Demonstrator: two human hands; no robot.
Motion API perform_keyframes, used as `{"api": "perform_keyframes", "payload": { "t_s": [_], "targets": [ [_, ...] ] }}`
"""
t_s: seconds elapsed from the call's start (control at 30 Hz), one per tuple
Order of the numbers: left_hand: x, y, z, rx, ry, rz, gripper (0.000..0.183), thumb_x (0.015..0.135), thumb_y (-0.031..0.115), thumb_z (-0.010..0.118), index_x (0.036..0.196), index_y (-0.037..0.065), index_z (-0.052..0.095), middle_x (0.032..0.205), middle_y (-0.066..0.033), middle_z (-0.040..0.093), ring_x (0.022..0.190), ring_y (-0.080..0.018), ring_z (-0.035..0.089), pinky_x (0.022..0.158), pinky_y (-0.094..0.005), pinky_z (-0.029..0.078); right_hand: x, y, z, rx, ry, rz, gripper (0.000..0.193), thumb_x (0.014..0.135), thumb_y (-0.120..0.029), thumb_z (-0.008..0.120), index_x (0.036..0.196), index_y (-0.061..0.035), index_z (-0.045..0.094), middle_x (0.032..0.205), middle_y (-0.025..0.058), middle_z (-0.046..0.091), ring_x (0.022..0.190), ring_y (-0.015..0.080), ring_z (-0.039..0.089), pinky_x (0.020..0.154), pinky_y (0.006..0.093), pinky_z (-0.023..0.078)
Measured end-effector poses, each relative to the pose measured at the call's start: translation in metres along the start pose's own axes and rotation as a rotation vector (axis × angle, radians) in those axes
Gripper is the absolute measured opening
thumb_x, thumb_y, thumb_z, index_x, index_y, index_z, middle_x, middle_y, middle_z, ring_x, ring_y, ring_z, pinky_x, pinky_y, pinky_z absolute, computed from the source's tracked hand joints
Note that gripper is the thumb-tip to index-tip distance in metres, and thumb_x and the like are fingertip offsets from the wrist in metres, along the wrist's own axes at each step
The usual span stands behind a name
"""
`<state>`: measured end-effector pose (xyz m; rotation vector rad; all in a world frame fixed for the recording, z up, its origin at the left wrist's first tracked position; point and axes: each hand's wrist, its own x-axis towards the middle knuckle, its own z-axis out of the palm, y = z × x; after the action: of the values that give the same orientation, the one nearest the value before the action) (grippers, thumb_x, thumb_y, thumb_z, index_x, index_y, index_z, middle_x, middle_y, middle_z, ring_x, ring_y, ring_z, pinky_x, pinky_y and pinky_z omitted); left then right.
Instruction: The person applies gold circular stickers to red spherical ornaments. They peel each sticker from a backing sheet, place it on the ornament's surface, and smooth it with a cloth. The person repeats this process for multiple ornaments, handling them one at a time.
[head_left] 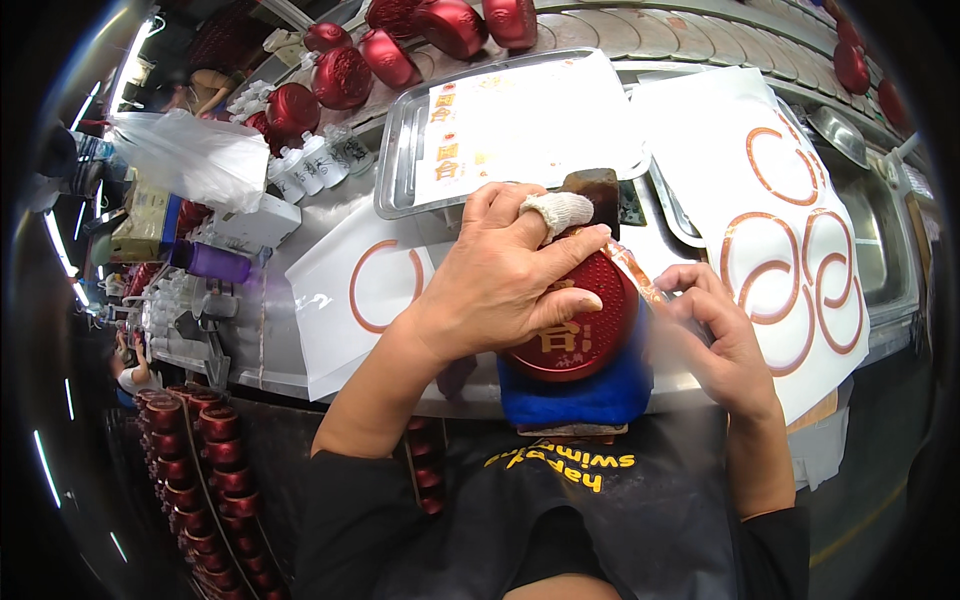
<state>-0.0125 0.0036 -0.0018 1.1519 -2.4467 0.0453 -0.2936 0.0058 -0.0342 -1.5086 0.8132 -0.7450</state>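
Fingers of the left hand [500,285] lie spread and pressed flat across the top of a round red bottle [580,325], the index finger wrapped in a white cloth sleeve [560,212], apparently to protect the fingertip while it bears down. The bottle lies on its side on a folded blue cloth pad [580,395], which seems to serve as a cushion and a stop against rolling; the pad sits at the near edge of the steel workbench [270,340], directly in front of the person's body. On the bottle's right, the right hand [715,335] has its fingers curled together, pinching the end of a thin clear film strip [635,275] that runs up against the bottle's rim; the grip appears to keep the strip taut while the other hand holds the bottle steady. A gold decal shows on the bottle's face below the left palm. Just behind the bottle stands a dark brown block [598,190], partly hidden by the fingers; its purpose cannot be told. Beyond that, a steel tray [400,150] holds white sheets of small gold decals, kept within reach. White backing sheets [790,230] with copper ring outlines lie to the right and left of the bottle. More red bottles [345,75] line the far side of the bench, and stacked red lids [190,430] sit low to the left of it.
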Motion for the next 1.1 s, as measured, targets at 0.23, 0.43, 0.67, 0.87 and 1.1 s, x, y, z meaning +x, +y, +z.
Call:
{"api": "perform_keyframes", "payload": {
  "t_s": [0.23, 0.43, 0.67, 0.87, 1.1],
  "targets": [
    [0.002, 0.006, 0.0, 0.024, -0.019, 0.01, 0.059, 0.092, 0.057, 0.064, 0.131, 0.012, 0.069, 0.116, -0.0155, 0.07, 0.121, -0.0364, 0.053, 0.11, -0.0511, 0.031, -0.002, 0.017, 0.006, 0.129, -0.056, 0.13, 0.013, 0.098, -0.012, 0.069, 0.097, -0.0001, 0.065, 0.122, 0.0095, 0.049, 0.108, 0.0145, 0.054, 0.086, 0.0282, 0.049],
    [0.004, 0.006, -0.001, 0.019, -0.033, 0.024, 0.062, 0.092, 0.058, 0.064, 0.132, 0.012, 0.069, 0.117, -0.0146, 0.07, 0.122, -0.0364, 0.053, 0.111, -0.052, 0.03, -0.007, 0.023, 0.005, 0.175, -0.086, 0.112, 0.014, 0.097, -0.013, 0.07, 0.1, 0.0001, 0.066, 0.123, 0.0093, 0.049, 0.114, 0.016, 0.05, 0.093, 0.0294, 0.046],
    [0.003, 0.011, -0.006, 0.091, -0.09, 0.024, 0.065, 0.091, 0.059, 0.064, 0.134, 0.011, 0.069, 0.129, -0.0117, 0.068, 0.126, -0.0341, 0.051, 0.113, -0.0506, 0.03, -0.007, 0.025, 0.008, 0.119, -0.058, 0.071, 0.01, 0.095, -0.012, 0.067, 0.093, -0.0026, 0.068, 0.121, 0.0061, 0.047, 0.11, 0.012, 0.051, 0.089, 0.0256, 0.046],
    [0.005, 0.016, -0.005, 0.101, -0.118, 0.057, 0.065, 0.092, 0.059, 0.064, 0.135, 0.011, 0.068, 0.132, -0.0104, 0.068, 0.127, -0.0336, 0.052, 0.114, -0.0508, 0.029, -0.006, 0.027, 0.005, 0.16, -0.053, 0.069, 0.016, 0.098, -0.015, 0.07, 0.101, 0.0004, 0.068, 0.126, 0.0084, 0.045, 0.108, 0.0127, 0.054, 0.085, 0.0265, 0.05],
    [0.007, 0.014, -0.004, 0.149, -0.122, 0.047, 0.063, 0.092, 0.057, 0.065, 0.136, 0.013, 0.068, 0.129, -0.0091, 0.07, 0.128, -0.0333, 0.051, 0.115, -0.0509, 0.029, -0.003, 0.025, 0.007, 0.218, -0.054, 0.091, 0.015, 0.099, -0.015, 0.069, 0.099, 0.0, 0.067, 0.128, 0.0076, 0.044, 0.097, 0.0079, 0.056, 0.072, 0.0221, 0.051]
  ]
}}
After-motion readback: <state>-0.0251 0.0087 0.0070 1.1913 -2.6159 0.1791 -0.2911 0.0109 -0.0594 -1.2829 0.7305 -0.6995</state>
